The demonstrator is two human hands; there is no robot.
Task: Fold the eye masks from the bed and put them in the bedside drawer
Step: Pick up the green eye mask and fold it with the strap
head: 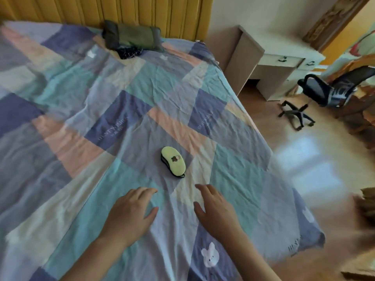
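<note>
A light green eye mask (173,160) with a small dark print and a black underside lies flat on the patchwork bed cover (101,110). My left hand (132,213) hovers over the cover just below and left of the mask, fingers spread, holding nothing. My right hand (215,209) is below and right of the mask, also open and empty. Neither hand touches the mask. A white unit with black-handled drawers (284,59) stands at the far right beside the bed head.
A folded dark green bundle (132,36) lies at the head of the bed against yellow curtains (121,11). A black office chair (324,94) stands on the wooden floor (294,163) to the right. The bed's right edge runs diagonally.
</note>
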